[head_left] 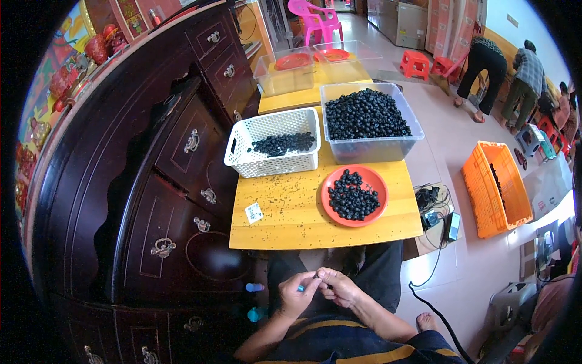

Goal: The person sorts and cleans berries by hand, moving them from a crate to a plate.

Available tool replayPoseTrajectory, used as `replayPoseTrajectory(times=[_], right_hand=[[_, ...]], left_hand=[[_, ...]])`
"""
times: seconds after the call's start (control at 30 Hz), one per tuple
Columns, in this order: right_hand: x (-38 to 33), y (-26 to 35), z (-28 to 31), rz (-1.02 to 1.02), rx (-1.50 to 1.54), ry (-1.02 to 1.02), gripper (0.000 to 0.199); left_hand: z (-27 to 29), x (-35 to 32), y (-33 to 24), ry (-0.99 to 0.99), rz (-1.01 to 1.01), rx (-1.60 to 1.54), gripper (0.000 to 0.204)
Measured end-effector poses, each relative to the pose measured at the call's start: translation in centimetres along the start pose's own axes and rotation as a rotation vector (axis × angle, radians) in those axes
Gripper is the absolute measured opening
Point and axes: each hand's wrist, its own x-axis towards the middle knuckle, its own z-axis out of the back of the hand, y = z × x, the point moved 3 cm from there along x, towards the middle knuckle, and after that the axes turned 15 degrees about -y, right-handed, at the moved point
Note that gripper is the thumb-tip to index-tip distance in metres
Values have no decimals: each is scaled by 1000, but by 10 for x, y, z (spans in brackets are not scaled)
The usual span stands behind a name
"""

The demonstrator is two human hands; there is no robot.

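Above my lap, my left hand point(296, 293) and my right hand point(341, 287) meet at the fingertips, both closed. A bit of a small blue object point(301, 288) shows in my left hand; its kind is hidden by the fingers. Where the fingertips meet there is a small dark piece point(316, 276), mostly covered. On the yellow table point(285, 227) ahead, a red plate point(384, 203) carries a pile of small black round parts point(354, 203). Behind it, a clear plastic bin point(388, 148) is heaped with similar parts. To its left, a white perforated basket point(273, 165) contains a thinner layer of dark pieces.
Dark crumbs and a white printed card point(253, 212) lie on the table. A dark wooden cabinet point(145, 200) borders the left side. At right stand an orange crate point(485, 206) and a black cable point(433, 312) on the floor. Other people point(485, 67) bend over farther right.
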Motion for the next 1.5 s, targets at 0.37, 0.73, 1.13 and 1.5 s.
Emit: replayPoseTrajectory(times=[0.37, 0.73, 1.13, 1.5], right_hand=[[-5, -5, 4, 28, 53, -143, 23], [-6, 11, 1, -9, 124, 67, 22], [-10, 1, 1, -21, 133, 87, 22], [-4, 0, 3, 52, 113, 148, 22]], left_hand=[[-1, -6, 12, 52, 99, -20, 21], [6, 32, -2, 291, -73, 59, 41], [8, 28, -12, 347, -270, 134, 40], [6, 23, 3, 364, -363, 209, 42]])
